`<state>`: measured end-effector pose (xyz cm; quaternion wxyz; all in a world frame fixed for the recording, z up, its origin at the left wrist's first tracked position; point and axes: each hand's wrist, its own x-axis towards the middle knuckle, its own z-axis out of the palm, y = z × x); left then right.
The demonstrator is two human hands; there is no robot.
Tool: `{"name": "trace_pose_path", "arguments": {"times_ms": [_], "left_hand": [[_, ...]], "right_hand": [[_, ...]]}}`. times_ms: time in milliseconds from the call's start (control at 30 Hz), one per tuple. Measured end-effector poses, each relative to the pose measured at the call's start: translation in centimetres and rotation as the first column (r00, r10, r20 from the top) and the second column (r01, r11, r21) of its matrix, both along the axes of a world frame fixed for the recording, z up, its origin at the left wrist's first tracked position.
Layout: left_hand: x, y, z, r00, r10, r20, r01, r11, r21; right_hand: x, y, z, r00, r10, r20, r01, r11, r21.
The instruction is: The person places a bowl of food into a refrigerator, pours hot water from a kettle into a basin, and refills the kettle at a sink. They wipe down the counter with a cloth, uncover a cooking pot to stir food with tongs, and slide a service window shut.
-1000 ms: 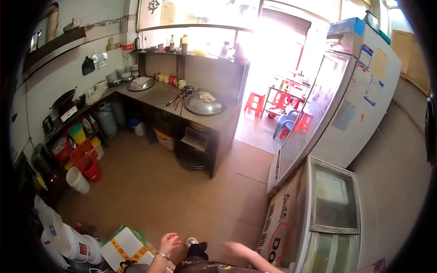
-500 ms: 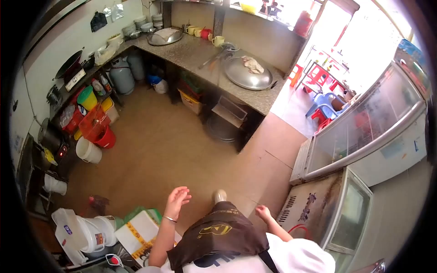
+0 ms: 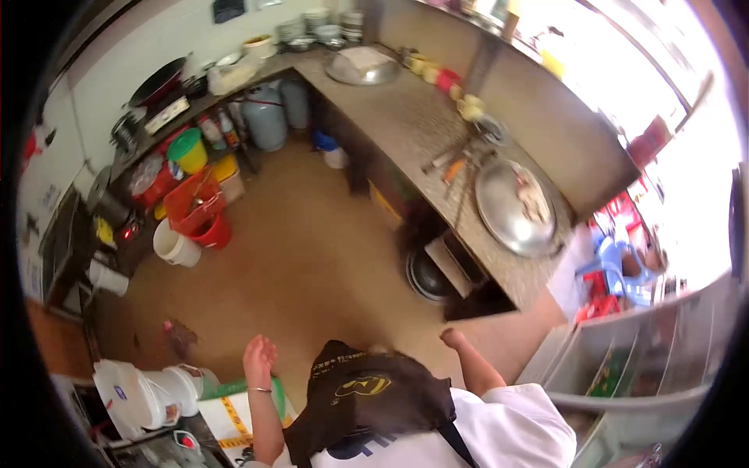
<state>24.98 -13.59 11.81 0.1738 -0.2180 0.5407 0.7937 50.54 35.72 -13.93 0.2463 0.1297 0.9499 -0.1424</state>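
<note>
My left hand (image 3: 260, 360), with a bracelet at the wrist, hangs in the air over the brown floor with its fingers loosely apart and nothing in them. Below it lies a white box with yellow tape (image 3: 230, 421). On the other side of my dark apron (image 3: 367, 398), my right hand (image 3: 452, 338) is raised in front of the counter's near corner. Its fingers are too small and blurred to make out. Farther off, a round metal lid (image 3: 499, 210) rests on the stone counter (image 3: 390, 117), with a pale crumpled cloth (image 3: 532, 199) on top.
White buckets (image 3: 140, 394) stand at the near left. A red bucket (image 3: 211, 231) and a white bucket (image 3: 175, 246) sit on the floor by the left bench. Gas cylinders (image 3: 265, 121) are under the counter. A glass-fronted fridge (image 3: 647, 359) lines the right side.
My view has turned, and the counter with the metal lid appears nearer. Left hand, still free, has dropped slightly and shifted left in view; the right hand has risen a little.
</note>
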Motion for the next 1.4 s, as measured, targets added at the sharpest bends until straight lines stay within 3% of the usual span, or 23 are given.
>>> {"name": "trace_pose_path", "arguments": {"times_ms": [33,67,133,200,267,333,367,400,433,467,500,533,600,667,733,800,833,867,1000,1133,1200,1300,1400], "left_hand": [[-1.3,0.4,-0.4,0.999,0.049,-0.009,-0.049,0.999,0.016],[-2.7,0.6,-1.2,0.999,0.036,-0.015,-0.035,0.998,0.048],[-6.3,0.8,-3.0,0.997,0.055,-0.054,-0.050,0.994,0.094],[-10.6,0.1,-5.4,0.994,0.047,0.100,-0.053,0.997,0.058],[-15.8,-0.1,-7.2,0.989,0.112,0.096,-0.120,0.990,0.076],[-22.8,0.5,-8.5,0.981,0.161,0.106,-0.174,0.977,0.124],[-26.2,0.5,-9.5,0.975,0.204,0.091,-0.219,0.956,0.197],[-29.7,1.0,-9.8,0.966,0.247,0.074,-0.258,0.929,0.267],[-33.4,2.2,-9.5,0.967,0.248,0.061,-0.255,0.923,0.289],[-37.1,3.5,-8.8,0.975,0.219,0.048,-0.224,0.942,0.248],[-40.4,4.5,-7.7,0.982,0.186,0.041,-0.190,0.962,0.196],[-43.3,6.0,-5.6,0.983,0.178,0.039,-0.182,0.965,0.189],[-48.4,11.1,-0.1,0.997,-0.041,-0.059,0.045,0.996,0.079],[-53.3,15.1,1.9,0.976,-0.185,-0.113,0.193,0.979,0.064],[-58.0,18.4,2.3,0.955,-0.274,-0.118,0.284,0.955,0.083],[-62.8,21.5,2.1,0.928,-0.346,-0.134,0.363,0.923,0.131],[-65.1,22.8,1.7,0.934,-0.340,-0.109,0.352,0.928,0.125],[-67.4,24.0,0.9,0.941,-0.329,-0.083,0.337,0.934,0.121],[-78.2,26.6,-0.5,0.957,-0.290,-0.011,0.289,0.949,0.123],[-89.1,27.5,0.9,0.974,-0.180,-0.134,0.193,0.977,0.089],[-93.7,27.9,2.1,0.986,-0.105,-0.128,0.124,0.981,0.148],[-100.3,30.4,5.6,0.997,-0.051,-0.066,0.053,0.998,0.019],[-109.0,33.2,4.2,0.964,-0.252,-0.084,0.258,0.964,0.071]], "right_hand": [[-6.3,1.6,2.1,0.973,-0.150,-0.176,0.148,0.989,-0.022],[-12.9,1.4,6.6,0.742,-0.641,-0.197,0.547,0.749,-0.375],[-24.0,3.4,8.6,0.605,-0.782,-0.147,0.474,0.503,-0.723],[-33.3,3.7,10.2,0.609,-0.765,-0.212,0.403,0.528,-0.748],[-39.1,2.6,11.1,0.635,-0.725,-0.267,0.338,0.571,-0.748],[-42.7,0.8,8.1,0.654,-0.612,-0.445,0.335,0.762,-0.555],[-43.7,0.1,6.1,0.780,-0.517,-0.353,0.404,0.847,-0.347],[-44.0,-0.3,2.2,0.717,-0.543,-0.438,0.199,0.761,-0.617],[-45.1,-0.3,0.7,0.909,-0.377,-0.180,0.216,0.793,-0.569],[-47.0,-1.3,4.1,0.942,-0.268,0.201,0.334,0.789,-0.516],[-47.8,-1.2,4.7,0.962,-0.273,0.020,0.232,0.773,-0.590],[-48.2,-1.9,4.6,0.945,-0.290,-0.153,0.125,0.748,-0.652],[-51.2,-2.2,11.8,0.794,-0.569,0.215,0.524,0.461,-0.716],[-53.9,-0.1,11.1,0.625,-0.722,0.295,0.596,0.199,-0.778],[-57.4,3.3,9.9,0.641,-0.729,0.237,0.623,0.315,-0.716],[-62.7,7.0,13.0,0.601,-0.774,0.202,0.602,0.271,-0.751],[-65.2,10.3,11.0,0.653,-0.757,0.017,0.494,0.408,-0.768],[-69.3,10.1,18.6,0.505,-0.863,-0.019,0.443,0.278,-0.852],[-83.1,20.4,24.0,0.411,-0.883,-0.228,0.407,0.401,-0.820],[-99.3,27.8,33.9,0.330,-0.818,-0.472,0.060,0.517,-0.854],[-106.7,29.1,41.3,0.314,-0.811,-0.495,-0.029,0.512,-0.858],[-117.1,32.8,47.4,0.265,-0.719,-0.643,-0.126,0.635,-0.762],[-126.0,36.7,51.8,0.157,-0.718,-0.678,-0.195,0.650,-0.734]]}}
